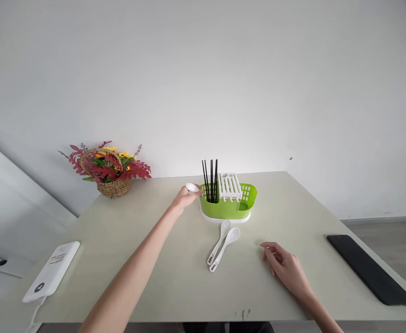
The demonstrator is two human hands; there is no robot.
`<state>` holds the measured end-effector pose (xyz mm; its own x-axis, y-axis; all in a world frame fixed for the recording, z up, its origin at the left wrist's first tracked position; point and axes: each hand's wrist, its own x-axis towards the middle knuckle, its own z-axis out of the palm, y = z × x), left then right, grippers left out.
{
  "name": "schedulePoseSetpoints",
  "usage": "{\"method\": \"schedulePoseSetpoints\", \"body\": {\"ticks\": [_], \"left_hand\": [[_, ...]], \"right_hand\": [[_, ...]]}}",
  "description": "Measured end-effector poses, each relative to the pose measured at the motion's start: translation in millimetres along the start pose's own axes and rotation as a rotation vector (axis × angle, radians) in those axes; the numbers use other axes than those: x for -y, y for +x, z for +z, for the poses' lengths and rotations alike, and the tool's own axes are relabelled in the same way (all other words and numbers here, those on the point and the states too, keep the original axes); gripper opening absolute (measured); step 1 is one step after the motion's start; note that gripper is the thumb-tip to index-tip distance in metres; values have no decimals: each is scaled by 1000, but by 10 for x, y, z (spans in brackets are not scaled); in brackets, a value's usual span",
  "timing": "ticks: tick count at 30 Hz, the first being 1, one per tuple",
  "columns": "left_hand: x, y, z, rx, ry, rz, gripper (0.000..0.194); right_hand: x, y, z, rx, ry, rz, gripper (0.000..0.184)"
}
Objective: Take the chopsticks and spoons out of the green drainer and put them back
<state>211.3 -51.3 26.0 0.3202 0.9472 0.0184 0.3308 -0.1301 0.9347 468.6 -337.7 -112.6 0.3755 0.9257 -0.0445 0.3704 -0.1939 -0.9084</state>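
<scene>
Chopsticks (pixel 212 182) stand in the green caddy (pixel 220 212); the left hand's (pixel 185 198) fingers grip a white spoon (pixel 192 187) just beside its left end, not yet inside. Two further spoons (pixel 232 236) lie on the bench (pixel 175 286) before the caddy, apparently outstanding. The right hand (pixel 288 268), fingers loosely curled, appears unladen.
</scene>
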Motion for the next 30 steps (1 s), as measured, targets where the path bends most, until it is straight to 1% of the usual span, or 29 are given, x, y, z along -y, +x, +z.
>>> {"method": "schedulePoseSetpoints", "body": {"ticks": [6,11,16,22,25,30], "left_hand": [[3,128,72,42,-63,-39,52],[6,197,88,62,-84,-59,53],[-51,160,76,10,-92,-51,46],[-83,110,60,-41,-125,-23,45],[-71,142,69,-72,-125,-12,45],[-45,220,87,-90,-106,18,40]], "right_hand": [[-9,-4,-12,-1,-15,1,40],[-21,-4,-7,-10,-12,-3,40],[0,-7,-9,-21,-9,-2,39],[50,-21,-16,-20,-20,8,40],[48,-25,-17,-21,-25,2,41],[37,-26,-15,-26,-32,3,42]]}}
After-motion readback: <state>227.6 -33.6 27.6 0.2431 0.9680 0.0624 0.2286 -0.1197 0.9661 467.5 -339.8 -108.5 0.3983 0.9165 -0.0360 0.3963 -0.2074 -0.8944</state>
